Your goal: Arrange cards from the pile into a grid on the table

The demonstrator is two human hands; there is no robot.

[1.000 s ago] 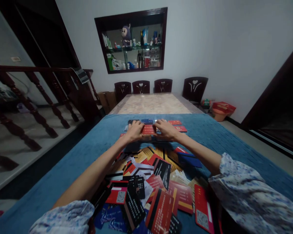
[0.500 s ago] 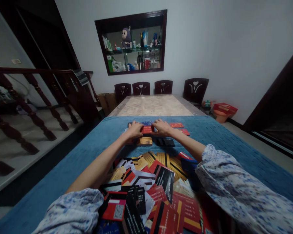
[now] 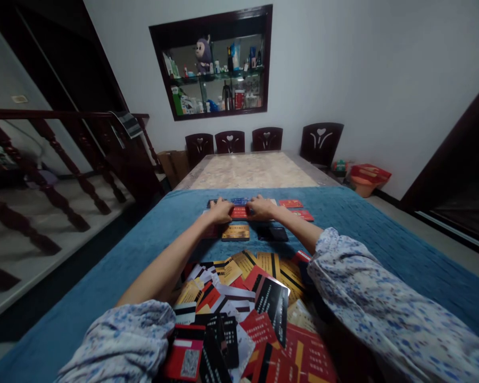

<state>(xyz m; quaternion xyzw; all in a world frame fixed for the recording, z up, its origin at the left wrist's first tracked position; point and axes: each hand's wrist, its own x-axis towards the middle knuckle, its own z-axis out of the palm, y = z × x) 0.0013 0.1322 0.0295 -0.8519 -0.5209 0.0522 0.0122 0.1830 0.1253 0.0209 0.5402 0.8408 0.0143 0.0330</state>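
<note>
Far across the blue cloth, a red card stack [image 3: 239, 213] lies between my two hands. My left hand [image 3: 222, 210] presses its left end with curled fingers, and my right hand [image 3: 261, 208] grips its right end. Blue cards [image 3: 240, 201] lie just behind it. Nearer me sit a gold card stack [image 3: 236, 232] and a black card stack [image 3: 272, 233]. Two red stacks show right of my right hand, a far one [image 3: 290, 204] and a closer one [image 3: 303, 215]. Cards left of my left hand are partly covered by it.
A loose heap of mixed cards [image 3: 243, 308] spreads beneath my forearms, close to my body. The blue cloth [image 3: 383, 239] covers the near part of the table, with bare tabletop [image 3: 255, 170] beyond. Chairs [image 3: 321, 143] stand at the far end.
The view has shifted slightly. Both hands stay at the ends of the red card stack, and my right forearm has moved a little to the left.
</note>
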